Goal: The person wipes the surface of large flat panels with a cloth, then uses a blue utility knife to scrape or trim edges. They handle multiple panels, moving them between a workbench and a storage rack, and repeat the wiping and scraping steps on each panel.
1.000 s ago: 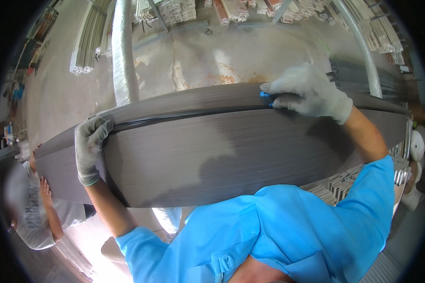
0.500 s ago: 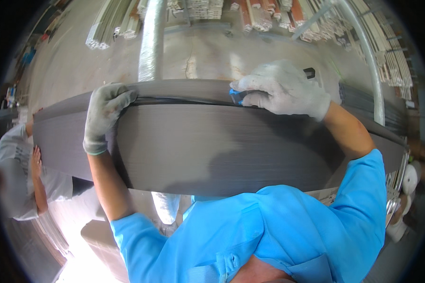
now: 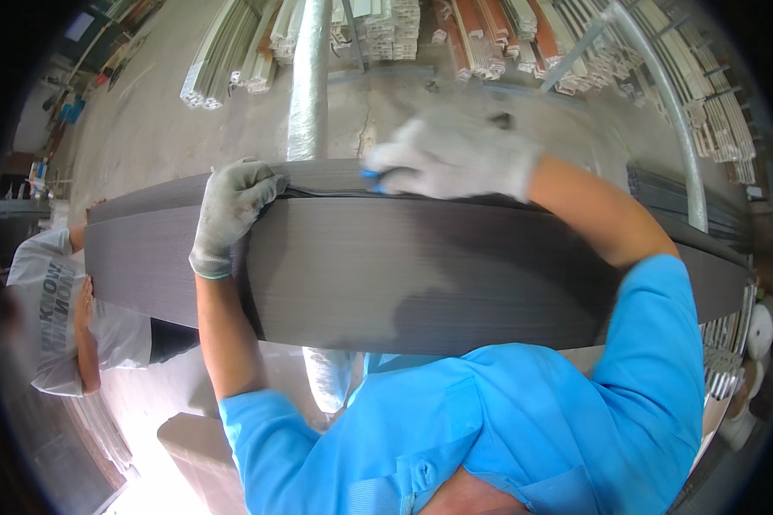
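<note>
A long dark grey board with a fine lengthwise grain lies across in front of me. Along the far part of it runs a thin black strip. My left hand, in a pale knitted glove, has its fingers curled around the strip's left portion. My right hand, gloved too and blurred by motion, is closed on a small blue tool just above the strip. Most of that tool is hidden by the fingers, so its kind does not show.
At the left end another person has a bare hand on the board. Wrapped support tubes pass beneath it. Bundles of long profiles lie on the floor beyond, with a metal frame at right. A brown box stands at lower left.
My right hand has slid left along the strip with the blue tool, closer to my left hand. My left hand keeps its grip while the whole view shifts slightly.
</note>
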`<control>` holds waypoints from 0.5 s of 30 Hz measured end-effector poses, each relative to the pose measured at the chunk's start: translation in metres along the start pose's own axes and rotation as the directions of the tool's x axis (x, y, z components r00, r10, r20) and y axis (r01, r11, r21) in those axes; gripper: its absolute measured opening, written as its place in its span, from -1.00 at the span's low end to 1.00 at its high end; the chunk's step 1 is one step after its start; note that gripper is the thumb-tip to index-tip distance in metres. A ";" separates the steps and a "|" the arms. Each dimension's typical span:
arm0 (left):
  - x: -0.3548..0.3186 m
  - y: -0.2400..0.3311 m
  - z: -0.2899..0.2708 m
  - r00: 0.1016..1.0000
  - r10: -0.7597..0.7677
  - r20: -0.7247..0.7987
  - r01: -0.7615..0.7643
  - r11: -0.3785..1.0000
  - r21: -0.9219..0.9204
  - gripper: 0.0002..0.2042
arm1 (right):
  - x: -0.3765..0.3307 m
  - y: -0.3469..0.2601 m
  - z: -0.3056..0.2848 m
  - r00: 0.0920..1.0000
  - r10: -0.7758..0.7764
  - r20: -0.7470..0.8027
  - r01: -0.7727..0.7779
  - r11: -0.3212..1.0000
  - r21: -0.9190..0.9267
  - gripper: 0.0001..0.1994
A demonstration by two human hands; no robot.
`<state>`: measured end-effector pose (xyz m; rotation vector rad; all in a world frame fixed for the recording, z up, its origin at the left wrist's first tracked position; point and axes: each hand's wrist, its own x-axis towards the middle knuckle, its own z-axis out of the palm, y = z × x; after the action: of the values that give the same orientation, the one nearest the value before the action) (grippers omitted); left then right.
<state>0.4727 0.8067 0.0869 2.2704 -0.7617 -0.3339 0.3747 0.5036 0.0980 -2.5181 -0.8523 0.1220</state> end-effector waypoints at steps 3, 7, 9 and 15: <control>-0.002 -0.001 0.001 0.997 -0.073 0.033 0.077 0.989 -0.128 -0.80 | -0.083 0.006 -0.020 0.989 0.144 -0.030 -0.145 0.989 -0.007 -0.77; -0.004 -0.001 0.002 0.997 -0.074 -0.001 0.073 0.980 -0.183 -0.80 | -0.158 0.003 -0.044 0.905 0.415 -0.089 -0.415 0.910 0.017 -0.63; -0.004 0.000 0.004 0.998 -0.065 -0.013 0.059 0.964 -0.259 -0.82 | -0.180 -0.002 -0.051 0.776 0.612 -0.148 -0.595 0.790 0.146 -0.60; -0.003 0.008 0.007 0.998 0.069 -0.011 -0.070 0.993 -0.090 -0.82 | -0.231 -0.016 -0.056 0.712 0.673 -0.203 -0.690 0.724 -0.019 -0.77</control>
<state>0.4641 0.8001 0.0874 2.1541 -0.8040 -0.3199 0.1932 0.3550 0.1399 -2.7535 0.1997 0.0861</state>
